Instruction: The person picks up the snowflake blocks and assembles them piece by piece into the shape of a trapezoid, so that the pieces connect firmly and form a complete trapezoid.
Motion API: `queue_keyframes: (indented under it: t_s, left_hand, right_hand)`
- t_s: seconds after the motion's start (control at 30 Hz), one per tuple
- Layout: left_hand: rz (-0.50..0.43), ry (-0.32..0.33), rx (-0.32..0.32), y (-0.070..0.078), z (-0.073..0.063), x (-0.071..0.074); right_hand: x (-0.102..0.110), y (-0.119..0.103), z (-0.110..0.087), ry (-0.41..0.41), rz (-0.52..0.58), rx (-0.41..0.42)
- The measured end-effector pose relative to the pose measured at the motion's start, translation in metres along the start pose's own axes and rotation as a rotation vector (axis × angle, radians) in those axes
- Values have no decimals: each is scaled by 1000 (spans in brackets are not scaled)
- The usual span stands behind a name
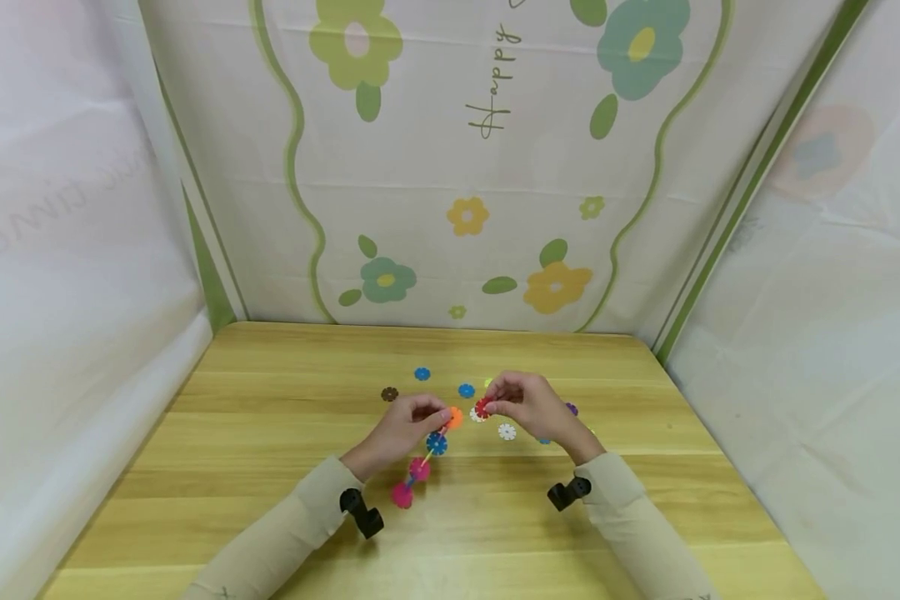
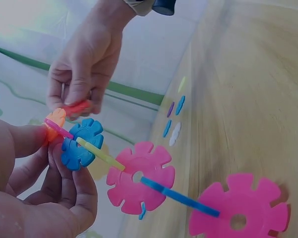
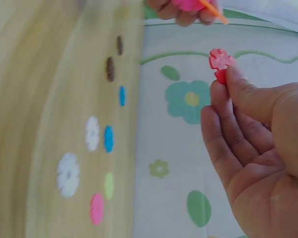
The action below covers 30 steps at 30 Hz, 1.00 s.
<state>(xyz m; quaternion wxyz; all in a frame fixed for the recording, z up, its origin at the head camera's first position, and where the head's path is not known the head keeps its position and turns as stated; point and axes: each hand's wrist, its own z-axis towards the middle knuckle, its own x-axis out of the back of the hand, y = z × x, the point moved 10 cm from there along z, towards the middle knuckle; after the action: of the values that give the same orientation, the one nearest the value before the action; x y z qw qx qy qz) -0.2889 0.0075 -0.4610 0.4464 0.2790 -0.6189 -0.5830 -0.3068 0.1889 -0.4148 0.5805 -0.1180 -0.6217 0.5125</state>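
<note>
Between thumb and fingers, my left hand (image 1: 408, 429) pinches the orange end disc (image 1: 455, 417) of a chain of notched plastic snowflake discs. In the left wrist view the chain runs through a blue disc (image 2: 82, 144), a yellow one (image 2: 100, 154) seen edge-on, a pink disc (image 2: 141, 178), another blue one (image 2: 179, 197) edge-on and a larger-looking pink disc (image 2: 238, 208). My right hand (image 1: 528, 408) holds a single red disc (image 3: 221, 60) by its edge with thumb and forefinger. In the head view the red disc is a short way right of the orange one.
Loose discs lie on the wooden table (image 1: 270, 467): a brown one (image 1: 389, 394), blue ones (image 1: 422, 374) and a white one (image 1: 507, 432) among several. A flower-printed cloth (image 1: 420, 167) hangs behind the table, with pale cloth at both sides.
</note>
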Motion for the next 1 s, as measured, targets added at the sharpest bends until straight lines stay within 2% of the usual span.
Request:
queue_keyframes:
  t_s: [0.3, 0.53, 0.7, 1.0]
  left_hand:
    - [-19, -14, 7, 0, 1, -2]
    - [-18, -12, -1, 4, 1, -3]
    - [-11, -12, -16, 7, 1, -4]
    - [-31, 35, -30, 13, 1, -5]
  right_hand:
    - [-1, -22, 10, 65, 160, 67]
    - [-12, -24, 13, 53, 237, 151]
    - [-17, -21, 13, 59, 259, 159]
    - [-17, -23, 8, 184, 302, 173]
